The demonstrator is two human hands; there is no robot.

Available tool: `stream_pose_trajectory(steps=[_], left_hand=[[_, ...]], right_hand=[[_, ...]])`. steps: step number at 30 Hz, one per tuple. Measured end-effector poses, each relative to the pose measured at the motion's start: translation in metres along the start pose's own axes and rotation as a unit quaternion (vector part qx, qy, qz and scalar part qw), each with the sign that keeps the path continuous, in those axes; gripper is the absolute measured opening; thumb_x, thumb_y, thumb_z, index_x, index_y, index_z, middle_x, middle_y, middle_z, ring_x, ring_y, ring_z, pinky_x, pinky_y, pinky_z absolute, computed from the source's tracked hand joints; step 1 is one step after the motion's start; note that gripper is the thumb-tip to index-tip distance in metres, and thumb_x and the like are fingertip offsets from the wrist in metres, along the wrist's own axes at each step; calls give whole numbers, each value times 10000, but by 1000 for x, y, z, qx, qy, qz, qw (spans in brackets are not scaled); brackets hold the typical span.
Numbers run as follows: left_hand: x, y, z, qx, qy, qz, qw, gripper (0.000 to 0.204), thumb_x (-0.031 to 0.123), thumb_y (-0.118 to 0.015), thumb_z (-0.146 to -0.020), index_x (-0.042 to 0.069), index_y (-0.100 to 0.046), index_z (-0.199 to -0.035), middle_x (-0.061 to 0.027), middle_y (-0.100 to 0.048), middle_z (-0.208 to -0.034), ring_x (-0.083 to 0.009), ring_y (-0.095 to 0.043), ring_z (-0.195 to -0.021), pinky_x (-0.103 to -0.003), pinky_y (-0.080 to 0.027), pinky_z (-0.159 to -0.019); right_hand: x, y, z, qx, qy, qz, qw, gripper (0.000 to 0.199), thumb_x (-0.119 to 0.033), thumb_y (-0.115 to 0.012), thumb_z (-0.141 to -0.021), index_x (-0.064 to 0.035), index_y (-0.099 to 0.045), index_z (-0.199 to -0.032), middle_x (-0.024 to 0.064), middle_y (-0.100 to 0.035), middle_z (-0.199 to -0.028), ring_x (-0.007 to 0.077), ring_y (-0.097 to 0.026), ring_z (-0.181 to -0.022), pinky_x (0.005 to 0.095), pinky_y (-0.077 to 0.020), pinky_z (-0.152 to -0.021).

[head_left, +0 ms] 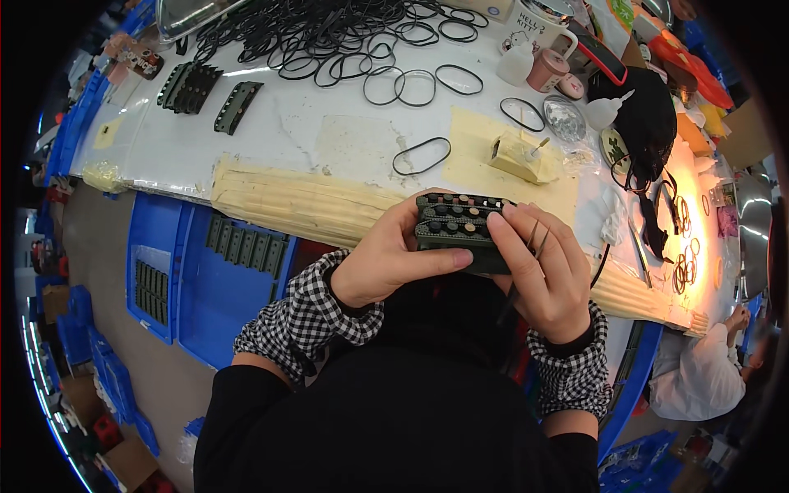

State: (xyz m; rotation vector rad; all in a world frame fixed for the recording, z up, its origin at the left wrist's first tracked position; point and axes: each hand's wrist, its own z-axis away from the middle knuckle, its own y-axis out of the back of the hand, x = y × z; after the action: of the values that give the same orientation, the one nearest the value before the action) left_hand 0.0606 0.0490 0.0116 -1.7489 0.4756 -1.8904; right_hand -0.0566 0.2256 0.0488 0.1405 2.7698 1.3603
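In front of my chest is a dark green block-shaped part (450, 222), its face lined with rows of small round studs, some black and some copper-coloured. My left hand (380, 259) wraps round its left end, thumb along the lower edge. At the other end, fingertips of my right hand (549, 275) rest on the part. A pair of thin dark tweezers (536, 240) sits between the right-hand fingers, pointing upward. The underside of the part is hidden. Beyond it on the table lies one black rubber ring (422, 156), near a small yellowish block (523, 158) with thin sticks standing in it.
A heap of black rubber rings (308, 41) covers the far table. Similar green parts (238, 108) lie far left. Padding (304, 193) lines the front edge. Blue bins (197, 329) with green parts stand below left. A mug (530, 29) stands far right; another person (699, 382) sits right.
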Motion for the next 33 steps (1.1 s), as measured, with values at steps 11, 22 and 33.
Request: stream_pose_trajectory(steps=[11, 22, 33], left_hand=[[3, -1, 2, -15, -50, -85, 995, 513, -22, -727, -815, 23, -486, -1265, -40, -624, -1148, -92, -593, -1052, -252, -504, -891], [1, 11, 0, -2, -195, -209, 958, 633, -60, -761, -735, -6, -477, -1298, -96, -609, -1204, -147, -611, -1101, -295, -499, -953], [7, 26, -21, -39, -356, -326, 875, 652, -40, -757, -741, -32, -468, -1325, -176, -548, -1302, -248, -566, -1200, -363, -473, -1014]], right_hand=[[-4, -1, 2, 25, 17, 32, 999, 421, -6, -659, -755, -65, -677, -1172, 122, -663, -1048, 279, -647, -972, 361, -593, -791], [0, 9, 3, 79, -140, -140, 977, 485, -163, -801, -763, 7, -628, -1182, 156, -667, -1082, 296, -648, -1018, 376, -535, -883], [18, -1, 9, 150, -274, -266, 912, 194, -44, -664, -892, 40, -657, -1067, 148, -686, -933, 214, -669, -831, 283, -520, -747]])
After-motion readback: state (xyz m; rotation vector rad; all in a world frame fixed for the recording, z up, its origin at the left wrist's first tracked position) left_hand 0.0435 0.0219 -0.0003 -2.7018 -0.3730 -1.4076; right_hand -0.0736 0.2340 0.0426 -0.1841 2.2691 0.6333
